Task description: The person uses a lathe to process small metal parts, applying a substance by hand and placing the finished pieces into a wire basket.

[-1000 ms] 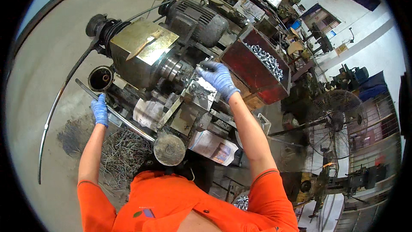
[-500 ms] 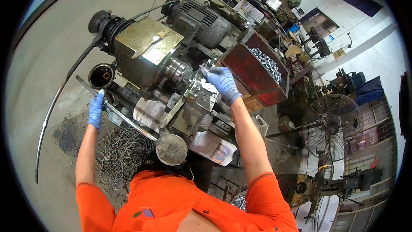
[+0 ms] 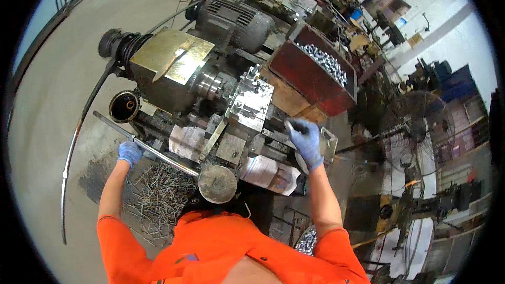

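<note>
My left hand, in a blue glove, is curled just below a long metal lever bar. Its fingertips are hidden, so I cannot tell whether it grips the bar. My right hand, also gloved, is off the machine to the right of the tool slide. Thumb and fingers are drawn together at a pale tip; anything pinched there is too small to name. The lathe-like machine has a brass-coloured top cover and a round metal chuck. A round disc-shaped end sits nearest my body.
A dark red bin of shiny small metal parts stands beyond the slide. Curly metal shavings heap on the floor at left. A caged fan stands at right, and a motor sits behind the machine.
My right hand has drawn back from the tool slide, toward the right and nearer me. My left hand has slid down and slightly right beside the lever bar. The view has shifted a little.
</note>
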`<state>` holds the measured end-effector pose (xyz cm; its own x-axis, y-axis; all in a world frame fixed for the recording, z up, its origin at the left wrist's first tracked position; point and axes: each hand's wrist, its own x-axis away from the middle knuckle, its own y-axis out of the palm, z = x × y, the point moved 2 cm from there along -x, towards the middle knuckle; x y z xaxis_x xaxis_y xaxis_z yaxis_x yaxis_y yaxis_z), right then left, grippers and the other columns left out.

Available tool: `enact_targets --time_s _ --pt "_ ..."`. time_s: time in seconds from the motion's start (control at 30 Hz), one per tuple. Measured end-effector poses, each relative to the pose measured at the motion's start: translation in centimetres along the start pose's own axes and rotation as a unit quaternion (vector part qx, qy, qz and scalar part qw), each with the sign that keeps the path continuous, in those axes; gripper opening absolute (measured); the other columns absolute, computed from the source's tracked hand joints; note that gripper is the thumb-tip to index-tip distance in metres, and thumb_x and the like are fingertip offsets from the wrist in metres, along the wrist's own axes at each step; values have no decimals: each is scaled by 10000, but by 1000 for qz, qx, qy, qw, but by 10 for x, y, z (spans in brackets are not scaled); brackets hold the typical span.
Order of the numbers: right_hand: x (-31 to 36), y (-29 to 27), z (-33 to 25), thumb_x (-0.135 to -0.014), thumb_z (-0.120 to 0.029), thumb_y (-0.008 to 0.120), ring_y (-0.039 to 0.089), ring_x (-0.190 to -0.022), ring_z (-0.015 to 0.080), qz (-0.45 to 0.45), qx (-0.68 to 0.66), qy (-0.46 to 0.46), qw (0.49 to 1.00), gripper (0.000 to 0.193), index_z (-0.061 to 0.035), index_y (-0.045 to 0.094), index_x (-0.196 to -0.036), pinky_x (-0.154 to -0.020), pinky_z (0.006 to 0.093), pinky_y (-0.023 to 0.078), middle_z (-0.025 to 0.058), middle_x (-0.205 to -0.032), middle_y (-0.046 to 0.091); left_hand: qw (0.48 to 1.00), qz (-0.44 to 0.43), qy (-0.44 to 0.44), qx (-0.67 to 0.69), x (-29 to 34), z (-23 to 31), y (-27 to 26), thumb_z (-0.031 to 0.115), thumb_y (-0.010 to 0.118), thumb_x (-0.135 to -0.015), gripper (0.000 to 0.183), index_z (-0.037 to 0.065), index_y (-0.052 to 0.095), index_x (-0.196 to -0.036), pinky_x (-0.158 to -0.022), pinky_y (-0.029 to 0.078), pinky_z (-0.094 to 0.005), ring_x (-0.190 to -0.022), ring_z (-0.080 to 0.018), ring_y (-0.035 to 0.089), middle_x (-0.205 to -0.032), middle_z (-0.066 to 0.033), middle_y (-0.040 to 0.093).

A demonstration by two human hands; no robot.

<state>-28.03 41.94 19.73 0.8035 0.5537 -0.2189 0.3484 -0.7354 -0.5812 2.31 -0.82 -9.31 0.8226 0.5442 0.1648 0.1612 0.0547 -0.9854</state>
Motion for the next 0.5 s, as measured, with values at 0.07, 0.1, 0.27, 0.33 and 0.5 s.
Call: enact_targets --time_s 0.07,0.1,0.27,0.33,0.5 --pt "33 -9 22 -767 -123 668 598 -695 94 27 40 -13 999 162 -3 669 -876 -651 238 471 69 -780 672 993 -56 65 -79 -8 5 9 420 496 -782 348 132 639 -915 -680 472 -410 -797 -288 618 -884 -129 649" --pt "50 -13 30 -760 -122 673 608 -702 104 36 59 -5 998 161 -6 671 -872 -653 243 475 82 -792 675 994 -47 58 -74 -14 8 13 435 489 -782 361 136 640 -917 -689 472 -421 -822 -290 616 -889 -132 647" --pt "125 -25 83 -760 -113 681 594 -683 82 69 88 74 991 161 17 665 -854 -644 237 474 81 -763 671 980 59 -153 113 8 57 14 472 476 -791 408 147 606 -1001 -736 468 -453 -913 -330 587 -943 -148 631" --pt "136 -23 90 -736 -128 704 615 -696 108 79 -16 131 988 177 -7 674 -862 -661 247 480 93 -763 672 957 92 -211 177 7 68 32 474 481 -793 455 140 564 -1091 -787 463 -448 -935 -345 584 -1004 -171 618" --pt "121 -31 72 -729 -130 709 619 -674 119 80 4 107 991 170 -6 674 -840 -650 246 480 88 -752 671 997 -79 -20 2 0 45 -12 475 510 -755 493 118 574 -1088 -818 466 -403 -967 -312 587 -1044 -147 615"
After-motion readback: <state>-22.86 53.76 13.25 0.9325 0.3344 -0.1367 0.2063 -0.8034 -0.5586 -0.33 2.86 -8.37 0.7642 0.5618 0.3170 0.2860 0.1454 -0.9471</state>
